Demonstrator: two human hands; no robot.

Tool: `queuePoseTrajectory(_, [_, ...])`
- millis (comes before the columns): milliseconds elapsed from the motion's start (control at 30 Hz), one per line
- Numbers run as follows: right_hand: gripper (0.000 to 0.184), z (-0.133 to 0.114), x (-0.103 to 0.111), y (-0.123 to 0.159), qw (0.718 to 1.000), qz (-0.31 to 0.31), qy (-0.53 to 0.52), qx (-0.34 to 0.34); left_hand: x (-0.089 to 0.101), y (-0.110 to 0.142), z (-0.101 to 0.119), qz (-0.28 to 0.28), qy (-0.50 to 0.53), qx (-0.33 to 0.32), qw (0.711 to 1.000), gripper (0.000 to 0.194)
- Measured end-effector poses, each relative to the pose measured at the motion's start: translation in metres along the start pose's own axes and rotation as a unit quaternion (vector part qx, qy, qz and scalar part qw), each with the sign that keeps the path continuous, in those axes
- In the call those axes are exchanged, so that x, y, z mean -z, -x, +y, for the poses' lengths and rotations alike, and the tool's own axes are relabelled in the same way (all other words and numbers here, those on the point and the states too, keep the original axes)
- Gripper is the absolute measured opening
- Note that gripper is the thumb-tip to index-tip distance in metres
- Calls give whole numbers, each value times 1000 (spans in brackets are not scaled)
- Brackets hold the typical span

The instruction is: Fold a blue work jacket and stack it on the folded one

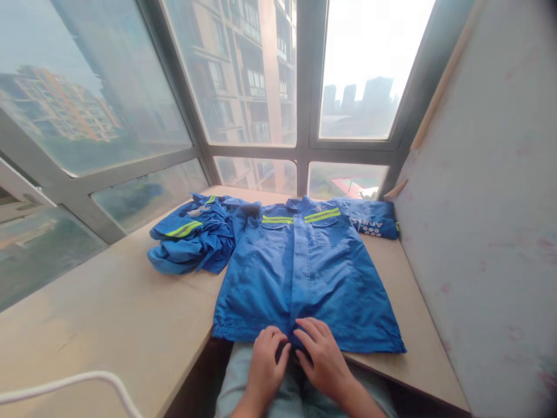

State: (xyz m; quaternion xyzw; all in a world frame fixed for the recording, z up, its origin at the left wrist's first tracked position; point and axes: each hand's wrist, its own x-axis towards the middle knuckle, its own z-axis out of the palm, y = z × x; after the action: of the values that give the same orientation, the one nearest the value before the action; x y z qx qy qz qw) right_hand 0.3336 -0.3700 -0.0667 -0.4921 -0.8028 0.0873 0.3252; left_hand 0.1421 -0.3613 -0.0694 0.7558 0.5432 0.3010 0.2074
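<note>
Blue cloth jacket with yellow-green chest stripes [265,267] lies spread by the near edge of a pale wooden table [108,313], left hand [264,366] and right hand [325,361] curled at its hem, grip unclear. Light, even pressure beside the placket [299,267] should keep it straight.

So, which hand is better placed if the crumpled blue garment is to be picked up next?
Probably the left hand: the crumpled garment lies off to that side, beside the spread jacket. The right hand, also near the jacket's hem, would have to reach across.
</note>
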Motion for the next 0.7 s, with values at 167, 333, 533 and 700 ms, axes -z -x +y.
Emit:
queuePoseTrajectory(167, [37,-8,-22,11,998,47,10,-32,-4,-9,0,-59,238,231,942,29])
queuePoseTrajectory(333, [19,3,-15,-9,999,-18,13,-34,-19,4,8,-53,529,484,696,32])
queuePoseTrajectory(533, [23,1,19,-36,996,-68,-22,-56,-36,22,37,-66,641,497,581,33])
queuePoseTrajectory(700, [25,-6,29,-37,998,-12,-55,-40,-38,18,35,27,643,439,627,26])
